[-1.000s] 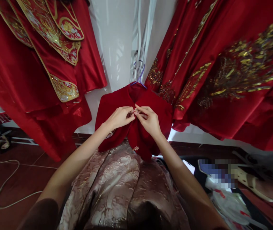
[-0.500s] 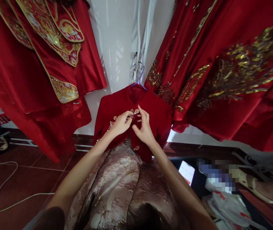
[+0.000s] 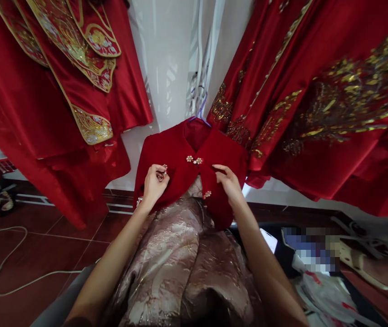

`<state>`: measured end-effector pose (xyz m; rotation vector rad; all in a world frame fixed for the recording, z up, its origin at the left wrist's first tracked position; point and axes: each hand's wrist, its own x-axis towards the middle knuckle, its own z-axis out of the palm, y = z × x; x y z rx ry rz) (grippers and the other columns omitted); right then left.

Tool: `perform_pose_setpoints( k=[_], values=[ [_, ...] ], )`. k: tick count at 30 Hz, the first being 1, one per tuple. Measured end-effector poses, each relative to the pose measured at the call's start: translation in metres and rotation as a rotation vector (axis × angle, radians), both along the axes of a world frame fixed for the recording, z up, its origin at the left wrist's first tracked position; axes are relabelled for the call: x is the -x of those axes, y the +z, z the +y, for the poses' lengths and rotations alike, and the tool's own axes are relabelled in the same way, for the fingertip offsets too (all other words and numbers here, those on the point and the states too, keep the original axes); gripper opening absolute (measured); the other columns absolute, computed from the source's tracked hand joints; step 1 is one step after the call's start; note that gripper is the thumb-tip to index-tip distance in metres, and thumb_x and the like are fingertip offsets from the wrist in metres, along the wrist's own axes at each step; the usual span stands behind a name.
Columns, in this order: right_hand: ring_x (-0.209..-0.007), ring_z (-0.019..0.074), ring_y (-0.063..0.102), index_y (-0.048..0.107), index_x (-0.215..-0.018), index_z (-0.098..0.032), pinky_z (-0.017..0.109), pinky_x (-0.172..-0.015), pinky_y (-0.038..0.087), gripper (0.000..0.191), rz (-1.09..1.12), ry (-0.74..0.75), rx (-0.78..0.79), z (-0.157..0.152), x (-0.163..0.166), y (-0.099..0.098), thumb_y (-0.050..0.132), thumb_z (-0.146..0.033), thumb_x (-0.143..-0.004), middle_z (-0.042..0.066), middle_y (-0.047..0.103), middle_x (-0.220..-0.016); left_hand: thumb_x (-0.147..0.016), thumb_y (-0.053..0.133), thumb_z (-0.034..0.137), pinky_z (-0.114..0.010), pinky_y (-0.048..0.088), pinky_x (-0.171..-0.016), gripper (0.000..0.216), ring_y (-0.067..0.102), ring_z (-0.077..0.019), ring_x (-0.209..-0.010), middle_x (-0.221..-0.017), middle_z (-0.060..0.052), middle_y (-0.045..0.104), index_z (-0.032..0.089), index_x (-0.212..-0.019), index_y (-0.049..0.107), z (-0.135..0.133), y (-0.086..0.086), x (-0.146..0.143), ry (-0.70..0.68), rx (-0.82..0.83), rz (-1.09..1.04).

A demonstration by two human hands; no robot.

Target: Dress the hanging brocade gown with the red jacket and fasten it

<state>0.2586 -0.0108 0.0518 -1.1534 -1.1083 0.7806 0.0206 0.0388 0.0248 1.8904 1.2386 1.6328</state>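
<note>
A short red jacket hangs on a purple hanger. At its neckline a pearl flower clasp joins the two front edges, which part below it. My left hand is closed, pinching another beaded flower clasp on the left front panel. My right hand is over the right front panel, its fingers apart and slightly bent, with nothing seen in them. Lower on that panel sits a matching flower clasp half. More beads show at the jacket's left side, beside my left wrist.
Red garments with gold embroidery hang at left and right. Shiny pinkish brocade fabric lies below the jacket. At lower right are a phone and clear plastic bags. A white cable crosses the tiled floor.
My hands have moved apart from the neckline clasp, left hand to the left, right hand to the right. The joined neckline clasp now shows fully. My left hand has taken the side clasp.
</note>
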Motion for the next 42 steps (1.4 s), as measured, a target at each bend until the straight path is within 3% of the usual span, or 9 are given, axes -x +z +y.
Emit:
perform_pose_setpoints(
  k=[5,10,13,16,21,26,30,37,42],
  values=[
    [-0.052,0.0088,0.048,0.056,-0.100,-0.021,0.021,-0.053,0.039,0.045,0.276,0.184,0.159,-0.005,-0.002,0.020,0.057,-0.020,-0.055,-0.007,0.054,-0.060,-0.070,0.061,0.019,-0.023,0.049,-0.064,0.021,0.057,-0.0101,-0.069,-0.088,-0.002,0.062,0.019,-0.089,0.051,0.002,-0.010,0.000,-0.030,0.054,-0.014],
    [-0.065,0.0108,0.054,0.052,-0.102,-0.021,0.023,-0.062,0.045,0.042,-0.025,0.260,0.053,-0.011,0.023,0.005,0.061,-0.021,-0.061,-0.004,0.058,-0.074,-0.070,0.064,0.024,-0.022,0.049,-0.063,0.024,0.057,-0.0089,-0.066,-0.085,-0.001,0.062,0.020,-0.090,0.050,0.006,-0.010,-0.002,-0.033,0.092,-0.069],
    [-0.075,0.0149,0.056,0.054,-0.098,-0.020,0.028,-0.065,0.047,0.036,-0.396,0.089,-0.078,-0.019,0.039,0.000,0.062,-0.022,-0.063,0.004,0.060,-0.090,-0.071,0.063,0.024,-0.021,0.048,-0.063,0.023,0.057,-0.0085,-0.065,-0.083,0.000,0.063,0.020,-0.091,0.051,0.008,-0.010,-0.001,-0.057,0.094,-0.089],
    [-0.069,0.0150,0.055,0.060,-0.091,-0.019,0.030,-0.067,0.047,0.020,-0.652,-0.142,-0.200,-0.028,0.056,0.001,0.058,-0.022,-0.071,0.007,0.059,-0.090,-0.072,0.062,0.024,-0.021,0.048,-0.062,0.021,0.057,-0.0087,-0.065,-0.083,-0.001,0.063,0.019,-0.090,0.054,0.008,-0.009,0.000,-0.074,0.085,-0.096],
    [-0.055,0.0163,0.058,0.061,-0.087,-0.020,0.030,-0.059,0.046,0.012,-0.799,-0.079,-0.097,-0.025,0.081,-0.016,0.057,-0.026,-0.078,0.004,0.062,-0.072,-0.073,0.061,0.023,-0.021,0.048,-0.062,0.014,0.058,-0.0091,-0.064,-0.081,-0.002,0.065,0.017,-0.086,0.059,0.006,-0.003,0.001,-0.101,0.072,-0.083],
    [-0.058,0.0178,0.061,0.058,-0.083,-0.019,0.029,-0.058,0.044,0.013,-0.942,-0.218,-0.013,0.004,0.085,-0.041,0.064,-0.027,-0.076,0.005,0.063,-0.071,-0.073,0.061,0.023,-0.022,0.049,-0.064,0.016,0.061,-0.0104,-0.067,-0.080,-0.003,0.067,0.017,-0.087,0.063,0.010,-0.002,0.004,-0.098,0.080,-0.085],
    [-0.066,0.0166,0.061,0.057,-0.079,-0.019,0.028,-0.061,0.047,0.015,-0.931,-0.210,-0.073,0.011,0.081,-0.037,0.067,-0.028,-0.073,0.006,0.061,-0.081,-0.072,0.063,0.025,-0.023,0.050,-0.065,0.018,0.062,-0.0109,-0.069,-0.081,-0.003,0.068,0.017,-0.088,0.064,0.014,-0.004,0.008,-0.105,0.099,-0.104],
    [-0.066,0.0144,0.065,0.056,-0.074,-0.019,0.026,-0.065,0.051,0.020,-0.579,0.073,-0.177,0.006,0.087,-0.002,0.066,-0.036,-0.074,0.001,0.066,-0.072,-0.068,0.064,0.019,-0.026,0.053,-0.071,0.020,0.064,-0.0125,-0.074,-0.085,-0.005,0.069,0.015,-0.087,0.065,0.014,-0.002,0.009,-0.208,0.160,-0.212],
    [-0.069,0.0139,0.065,0.057,-0.078,-0.019,0.027,-0.068,0.053,0.016,-0.486,0.046,-0.199,0.030,0.102,0.003,0.068,-0.028,-0.071,0.002,0.068,-0.076,-0.068,0.063,0.017,-0.028,0.053,-0.078,0.021,0.065,-0.0132,-0.080,-0.094,-0.007,0.069,0.014,-0.089,0.066,0.010,0.002,0.008,-0.263,0.142,-0.219]
  ],
)
